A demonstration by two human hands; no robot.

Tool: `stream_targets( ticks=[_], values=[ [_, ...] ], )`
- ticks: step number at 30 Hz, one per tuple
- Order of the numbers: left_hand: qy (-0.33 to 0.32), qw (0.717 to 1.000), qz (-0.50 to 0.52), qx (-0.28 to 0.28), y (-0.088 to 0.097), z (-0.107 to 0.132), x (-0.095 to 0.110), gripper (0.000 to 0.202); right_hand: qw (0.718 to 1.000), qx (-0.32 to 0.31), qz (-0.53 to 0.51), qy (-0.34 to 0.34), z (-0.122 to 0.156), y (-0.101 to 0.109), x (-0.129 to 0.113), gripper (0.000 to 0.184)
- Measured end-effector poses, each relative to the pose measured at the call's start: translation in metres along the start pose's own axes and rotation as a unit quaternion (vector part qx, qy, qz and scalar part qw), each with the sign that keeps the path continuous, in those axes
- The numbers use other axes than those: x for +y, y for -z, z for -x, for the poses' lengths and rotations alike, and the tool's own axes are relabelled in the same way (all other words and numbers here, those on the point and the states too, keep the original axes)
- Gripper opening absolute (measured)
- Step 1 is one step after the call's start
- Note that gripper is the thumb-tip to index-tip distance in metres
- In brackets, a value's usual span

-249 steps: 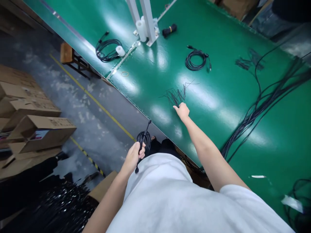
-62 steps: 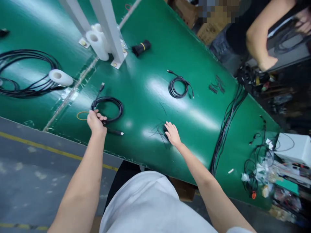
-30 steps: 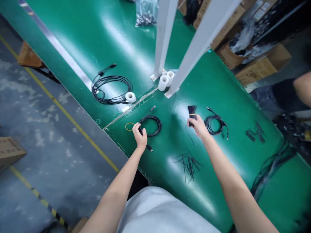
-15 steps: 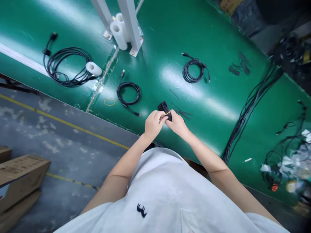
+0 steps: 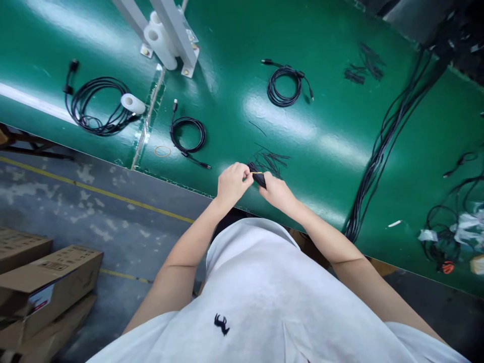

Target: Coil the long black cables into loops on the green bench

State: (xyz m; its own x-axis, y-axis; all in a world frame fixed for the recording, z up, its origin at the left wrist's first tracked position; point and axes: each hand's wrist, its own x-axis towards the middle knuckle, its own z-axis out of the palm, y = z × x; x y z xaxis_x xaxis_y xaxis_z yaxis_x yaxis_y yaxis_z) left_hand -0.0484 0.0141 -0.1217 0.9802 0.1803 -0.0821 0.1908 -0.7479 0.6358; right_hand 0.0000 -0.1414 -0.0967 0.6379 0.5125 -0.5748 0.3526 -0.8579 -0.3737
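Observation:
My right hand (image 5: 279, 192) is closed on a bundle of thin black strips, which look like twist ties (image 5: 260, 180). A yellow rubber band (image 5: 257, 173) runs across the bundle towards my left hand (image 5: 232, 184), whose thumb and forefinger pinch its end. Just beyond the bundle, several loose black ties (image 5: 275, 159) lie scattered on the green tabletop (image 5: 317, 176). One single tie (image 5: 257, 128) rests farther out.
Coiled black cables lie to the left (image 5: 191, 135), far left (image 5: 100, 106) and ahead (image 5: 284, 86). A second rubber band (image 5: 162, 151) is near the left coil. Metal legs (image 5: 177, 38) with white tubes (image 5: 162, 48) stand behind. Long cables (image 5: 378, 156) cross the right side.
My left hand has drawn slightly away from my right, and the yellow band now stretches between them. More loose ties show on the table beyond the bundle. The head view has shifted.

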Motion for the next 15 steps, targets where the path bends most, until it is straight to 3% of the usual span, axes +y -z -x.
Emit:
stream_targets(
  ticks=[9, 11, 13, 15],
  values=[
    [-0.031, 0.996, -0.005, -0.088, 0.006, -0.042, -0.005, 0.003, 0.985, -0.067, -0.158, -0.004, -0.008, 0.013, 0.031, 0.014],
    [-0.005, 0.997, -0.021, -0.077, 0.016, -0.057, -0.022, 0.002, 0.983, -0.085, -0.163, 0.008, 0.000, 0.012, 0.039, 0.013],
    [0.058, 0.997, -0.045, -0.038, 0.029, -0.076, -0.049, 0.002, 0.979, -0.122, -0.160, 0.043, 0.008, 0.007, 0.052, 0.013],
    [0.109, 0.992, -0.060, -0.032, 0.039, -0.099, -0.077, 0.008, 0.980, -0.132, -0.135, 0.056, 0.008, -0.002, 0.069, 0.014]
  ],
)
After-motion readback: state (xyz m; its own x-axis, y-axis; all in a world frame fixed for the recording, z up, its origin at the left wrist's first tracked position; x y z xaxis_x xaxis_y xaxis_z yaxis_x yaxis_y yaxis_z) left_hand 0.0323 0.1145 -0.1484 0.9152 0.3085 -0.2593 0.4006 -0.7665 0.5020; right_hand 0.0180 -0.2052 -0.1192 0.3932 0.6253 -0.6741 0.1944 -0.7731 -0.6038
